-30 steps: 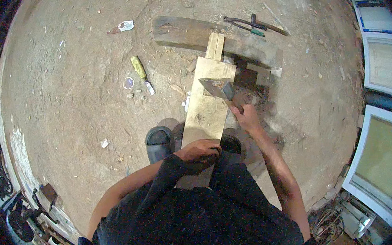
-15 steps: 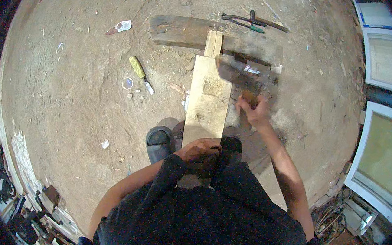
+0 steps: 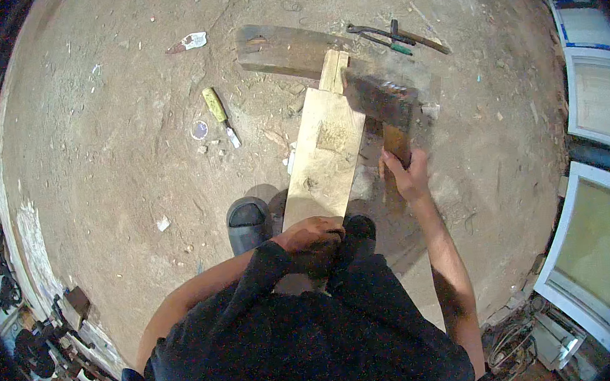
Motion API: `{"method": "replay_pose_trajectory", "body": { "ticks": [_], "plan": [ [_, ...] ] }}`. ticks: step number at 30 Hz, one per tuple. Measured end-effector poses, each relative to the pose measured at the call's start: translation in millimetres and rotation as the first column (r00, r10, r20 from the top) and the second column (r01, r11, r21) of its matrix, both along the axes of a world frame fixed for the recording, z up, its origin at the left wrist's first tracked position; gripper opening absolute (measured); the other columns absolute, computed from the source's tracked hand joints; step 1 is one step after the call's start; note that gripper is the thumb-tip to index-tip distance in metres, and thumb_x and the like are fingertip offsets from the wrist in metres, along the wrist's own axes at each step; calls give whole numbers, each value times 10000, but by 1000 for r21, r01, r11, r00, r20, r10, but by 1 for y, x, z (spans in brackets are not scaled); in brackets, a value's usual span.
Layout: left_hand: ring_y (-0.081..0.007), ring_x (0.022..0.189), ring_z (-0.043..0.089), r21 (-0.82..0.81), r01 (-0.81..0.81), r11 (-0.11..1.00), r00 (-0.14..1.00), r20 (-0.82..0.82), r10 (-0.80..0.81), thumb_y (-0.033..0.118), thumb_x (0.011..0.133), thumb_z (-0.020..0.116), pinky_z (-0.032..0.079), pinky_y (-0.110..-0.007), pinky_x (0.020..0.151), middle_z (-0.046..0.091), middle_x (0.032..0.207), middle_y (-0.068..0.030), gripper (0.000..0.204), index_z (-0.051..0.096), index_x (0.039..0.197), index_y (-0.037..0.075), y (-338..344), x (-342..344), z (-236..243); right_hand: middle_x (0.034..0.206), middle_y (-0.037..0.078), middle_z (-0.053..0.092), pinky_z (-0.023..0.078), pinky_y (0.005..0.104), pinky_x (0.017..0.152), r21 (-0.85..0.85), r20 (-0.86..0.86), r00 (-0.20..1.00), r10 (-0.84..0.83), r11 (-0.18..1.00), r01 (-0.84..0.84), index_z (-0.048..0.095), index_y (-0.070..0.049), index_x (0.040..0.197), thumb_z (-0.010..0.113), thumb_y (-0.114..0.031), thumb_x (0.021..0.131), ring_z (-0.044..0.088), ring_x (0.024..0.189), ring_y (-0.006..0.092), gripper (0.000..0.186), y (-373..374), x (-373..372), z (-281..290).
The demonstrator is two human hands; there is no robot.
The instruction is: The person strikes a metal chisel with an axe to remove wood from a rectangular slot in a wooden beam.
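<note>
A pale wooden board with a narrowed far end slants up between my feet. Its narrow end lies on a weathered plank. My left hand is closed round the board's near end, its fingers partly hidden. In my right hand is the wooden handle of a hatchet, gripped below the head. The dark hatchet head, a little blurred, is beside the board's right edge near the narrowed part; I cannot tell if it touches the wood.
A yellow-handled chisel lies left of the board, by a small round disc. Beyond the plank are pincers and a hammer. White-framed panes stand along the right; dark metal parts fill the lower left.
My right hand and the hatchet have shifted slightly right, and the handle has turned more upright in view. The left hand keeps its hold on the board.
</note>
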State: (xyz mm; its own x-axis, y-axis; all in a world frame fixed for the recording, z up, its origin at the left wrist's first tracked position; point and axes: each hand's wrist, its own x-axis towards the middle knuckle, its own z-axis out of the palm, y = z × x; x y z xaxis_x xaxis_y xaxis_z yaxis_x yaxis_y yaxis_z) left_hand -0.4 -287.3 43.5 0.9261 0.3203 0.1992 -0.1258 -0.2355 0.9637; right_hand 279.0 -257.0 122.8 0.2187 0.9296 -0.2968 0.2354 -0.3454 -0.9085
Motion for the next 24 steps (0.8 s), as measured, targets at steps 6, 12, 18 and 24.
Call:
{"method": "replay_pose_trajectory", "body": {
  "ticks": [6,12,18,24],
  "plan": [
    [-347,1060,591,110,14,994,998,66,-21,115,727,646,492,-416,929,570,1116,-139,290,598,997,21,4,-3,5,783,130,699,540,380,714,-252,524,829,194,965,-66,683,1,927,782,-352,735,682,726,283,414,-12,-21,-34],
    [-340,1063,589,84,36,996,998,45,-40,114,733,644,490,-419,934,568,1107,-129,281,593,993,19,3,-2,3,792,173,712,546,399,697,-249,521,805,284,953,-174,711,2,939,771,-328,711,704,736,302,406,-12,-17,-25],
    [-334,1069,582,-228,69,971,992,-86,-90,111,780,602,488,-408,937,574,1113,-134,244,593,1002,13,2,-2,2,713,57,676,520,314,620,91,281,952,120,984,-151,696,-8,888,776,-207,786,629,634,108,237,20,-28,36],
    [-329,1054,586,156,43,987,994,93,-58,106,794,598,496,-394,914,568,1074,-137,240,580,1011,4,8,0,3,784,176,708,540,378,642,-185,574,792,210,975,-125,700,19,910,775,-289,736,699,659,269,361,-15,-33,-23]
  ]
}}
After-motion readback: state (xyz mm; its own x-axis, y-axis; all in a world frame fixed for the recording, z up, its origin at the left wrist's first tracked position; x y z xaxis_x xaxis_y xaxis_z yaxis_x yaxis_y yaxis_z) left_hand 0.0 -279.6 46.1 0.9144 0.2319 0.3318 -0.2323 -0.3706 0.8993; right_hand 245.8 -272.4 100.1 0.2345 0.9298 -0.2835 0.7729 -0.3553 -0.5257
